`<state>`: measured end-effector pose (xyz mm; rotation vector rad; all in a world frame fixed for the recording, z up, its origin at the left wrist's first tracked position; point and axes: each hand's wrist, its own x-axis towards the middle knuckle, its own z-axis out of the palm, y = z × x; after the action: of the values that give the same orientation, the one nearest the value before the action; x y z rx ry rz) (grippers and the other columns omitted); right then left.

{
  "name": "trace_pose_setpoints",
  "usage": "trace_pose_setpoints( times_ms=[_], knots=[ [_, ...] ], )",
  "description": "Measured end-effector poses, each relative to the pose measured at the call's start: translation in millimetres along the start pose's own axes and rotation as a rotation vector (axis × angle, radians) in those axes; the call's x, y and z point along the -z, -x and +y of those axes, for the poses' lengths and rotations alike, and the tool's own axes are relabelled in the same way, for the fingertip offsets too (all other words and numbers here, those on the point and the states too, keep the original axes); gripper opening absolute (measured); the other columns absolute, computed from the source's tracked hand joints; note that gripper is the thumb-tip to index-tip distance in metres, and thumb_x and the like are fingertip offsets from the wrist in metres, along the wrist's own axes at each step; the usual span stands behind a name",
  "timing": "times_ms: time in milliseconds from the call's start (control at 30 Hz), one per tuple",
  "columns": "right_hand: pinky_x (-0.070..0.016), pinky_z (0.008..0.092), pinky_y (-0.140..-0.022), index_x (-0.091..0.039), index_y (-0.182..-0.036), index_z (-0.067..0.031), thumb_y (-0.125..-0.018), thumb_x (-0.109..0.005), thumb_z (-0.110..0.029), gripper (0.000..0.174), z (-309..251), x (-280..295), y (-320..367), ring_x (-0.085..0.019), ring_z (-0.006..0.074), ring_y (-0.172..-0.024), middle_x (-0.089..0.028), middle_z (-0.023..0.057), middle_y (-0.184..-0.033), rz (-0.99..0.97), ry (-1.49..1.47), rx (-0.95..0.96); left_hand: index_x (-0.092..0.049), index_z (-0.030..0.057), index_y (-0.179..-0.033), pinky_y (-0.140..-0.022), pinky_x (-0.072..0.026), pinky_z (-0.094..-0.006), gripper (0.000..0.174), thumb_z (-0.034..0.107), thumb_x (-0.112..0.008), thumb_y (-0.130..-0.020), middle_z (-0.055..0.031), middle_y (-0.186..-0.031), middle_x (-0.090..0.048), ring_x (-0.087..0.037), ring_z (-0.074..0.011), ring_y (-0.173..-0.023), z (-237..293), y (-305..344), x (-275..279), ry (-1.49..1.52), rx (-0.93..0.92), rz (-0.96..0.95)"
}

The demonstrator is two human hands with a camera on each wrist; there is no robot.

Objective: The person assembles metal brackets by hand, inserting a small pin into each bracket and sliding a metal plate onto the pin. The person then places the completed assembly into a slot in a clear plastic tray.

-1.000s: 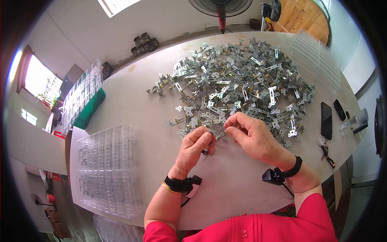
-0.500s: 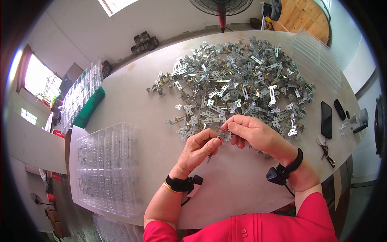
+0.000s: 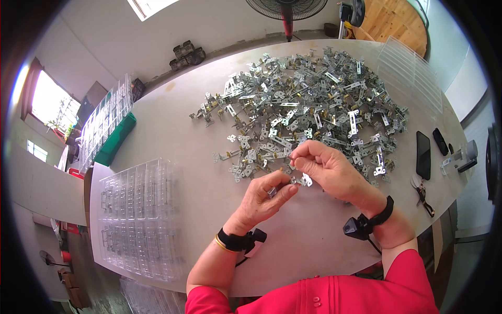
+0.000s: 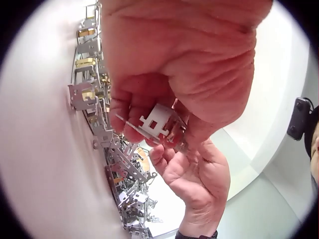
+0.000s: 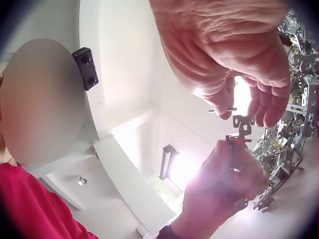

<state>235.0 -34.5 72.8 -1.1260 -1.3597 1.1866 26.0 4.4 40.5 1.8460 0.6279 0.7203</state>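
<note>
Left hand (image 4: 189,64) fills upper frame, fingers curled, pinching small metal bracket (image 4: 155,124) with square cutout. Right hand (image 4: 197,179) below, palm toward camera, fingers curled up, tips against bracket's lower edge. Heap of metal parts (image 4: 127,194), some brass-coloured, strung along white table (image 4: 40,164) at left. Small black box (image 4: 299,119) at right edge.

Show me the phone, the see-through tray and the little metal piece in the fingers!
Phone (image 3: 423,156): head view, middle of its black screen.
Clear plastic tray (image 3: 151,246): head view, a bare compartment near its middle.
Metal bracket (image 4: 155,124): left wrist view, its flat notched plate.
</note>
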Motion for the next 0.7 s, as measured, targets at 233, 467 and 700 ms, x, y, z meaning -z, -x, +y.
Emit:
trace_pose_setpoints(
  times_ms=[233,467,700],
  knots=[
    [-0.0440,0.0223,-0.069,-0.064,-0.105,-0.0069,-0.103,-0.062,-0.016,0.009,-11.3,2.3,2.4,-0.049,0.0033,-0.077,-0.058,-0.0047,-0.084,0.014,0.047,0.006,-0.063,0.0019,-0.095,-0.063,-0.0432,-0.0260,0.015,0.015,-0.071,-0.097,-0.0005,-0.076,-0.058,-0.050,-0.0088,-0.070,-3.2,-2.4,-6.2,-0.062,-0.059,0.235],
    [-0.0422,0.0233,-0.062,-0.062,-0.101,-0.0042,-0.103,-0.060,-0.013,0.010,-8.7,-1.1,3.5,-0.048,0.0040,-0.070,-0.057,-0.0038,-0.077,-0.021,0.114,-0.043,-0.062,0.0013,-0.094,-0.064,-0.0445,-0.0272,0.016,0.013,-0.073,-0.094,-0.0018,-0.077,-0.058,-0.052,-0.0099,-0.070,-1.3,-2.9,-9.9,-0.177,-0.106,0.300],
    [-0.0473,0.0247,-0.068,-0.061,-0.100,-0.0023,-0.103,-0.059,-0.012,0.010,-17.2,-1.0,3.8,-0.054,0.0062,-0.075,-0.060,-0.0014,-0.081,0.045,0.086,-0.043,-0.064,0.0008,-0.111,-0.073,-0.0467,-0.0261,0.032,0.030,-0.050,-0.109,-0.0014,-0.091,-0.061,-0.054,-0.0105,-0.080,4.6,2.7,-11.0,0.242,0.064,0.323]
  ],
)
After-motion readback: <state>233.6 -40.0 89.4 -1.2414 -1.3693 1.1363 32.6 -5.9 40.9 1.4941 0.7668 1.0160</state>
